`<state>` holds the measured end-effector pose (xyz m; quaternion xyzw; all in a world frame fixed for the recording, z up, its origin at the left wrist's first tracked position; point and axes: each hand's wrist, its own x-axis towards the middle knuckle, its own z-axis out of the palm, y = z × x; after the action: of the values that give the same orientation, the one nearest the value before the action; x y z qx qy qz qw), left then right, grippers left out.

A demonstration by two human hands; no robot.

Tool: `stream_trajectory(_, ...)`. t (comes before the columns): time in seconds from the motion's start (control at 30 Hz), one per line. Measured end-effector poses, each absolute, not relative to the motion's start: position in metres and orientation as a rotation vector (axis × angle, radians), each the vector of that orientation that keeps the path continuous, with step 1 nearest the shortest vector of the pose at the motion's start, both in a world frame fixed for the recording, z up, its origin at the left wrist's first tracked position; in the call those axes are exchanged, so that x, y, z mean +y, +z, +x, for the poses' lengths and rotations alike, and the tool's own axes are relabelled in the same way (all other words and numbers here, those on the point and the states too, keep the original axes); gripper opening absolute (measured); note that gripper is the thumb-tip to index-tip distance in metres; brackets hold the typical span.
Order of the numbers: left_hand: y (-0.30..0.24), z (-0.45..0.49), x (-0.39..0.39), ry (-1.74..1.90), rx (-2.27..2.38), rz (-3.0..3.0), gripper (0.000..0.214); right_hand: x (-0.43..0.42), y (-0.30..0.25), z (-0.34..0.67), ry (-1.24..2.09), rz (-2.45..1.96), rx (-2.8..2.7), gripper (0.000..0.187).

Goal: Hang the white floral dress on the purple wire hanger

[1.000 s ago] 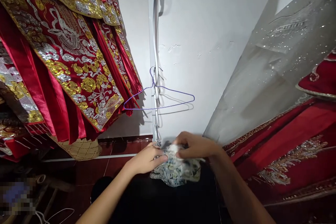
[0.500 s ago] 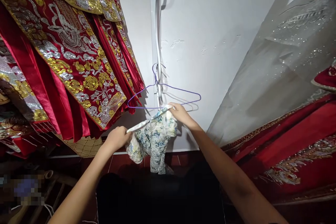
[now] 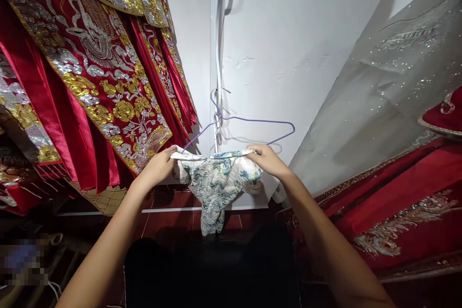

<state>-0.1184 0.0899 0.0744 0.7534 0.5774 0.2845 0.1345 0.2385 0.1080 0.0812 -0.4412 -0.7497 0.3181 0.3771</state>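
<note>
A floral garment, white with blue, green and yellow print and gathered fabric, hangs stretched between my two hands. My left hand pinches the left end of its top edge. The right end of that edge is gripped by my right hand. Behind the garment, a purple hanger hangs by its hook in front of the wall. The hanger's left corner and lower bar are covered by the garment and my left hand, and I cannot tell whether the garment is hooked over them.
Red robes with gold and silver embroidery hang on the left. To the right are a glittery grey-white cloth and red beaded garments. A white pole runs up the white wall. Below is a red tiled floor.
Both hands have moved apart and the garment's top edge is now level and spread wide. My left hand rose to the hanger's left corner. The hanger has shifted and tilted to the right.
</note>
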Motion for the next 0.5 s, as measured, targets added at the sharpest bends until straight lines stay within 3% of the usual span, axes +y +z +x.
stream_trajectory(0.13,0.084,-0.096,0.109,1.112,1.397,2.201,0.047,0.111,0.060,0.234,0.851,-1.096,-1.872,0.028)
stream_trajectory(0.3,0.096,-0.070,0.127,1.264,1.237,2.240,0.042,0.106,0.050,0.225,0.782,-1.085,-1.857,0.014)
stream_trajectory(0.43,0.106,-0.079,0.126,1.211,1.372,2.416,0.038,0.100,0.058,0.249,0.520,-1.157,-1.599,0.066)
stream_trajectory(0.5,0.112,-0.087,0.124,1.161,1.414,2.495,0.038,0.101,0.067,0.269,0.402,-1.162,-1.456,0.077)
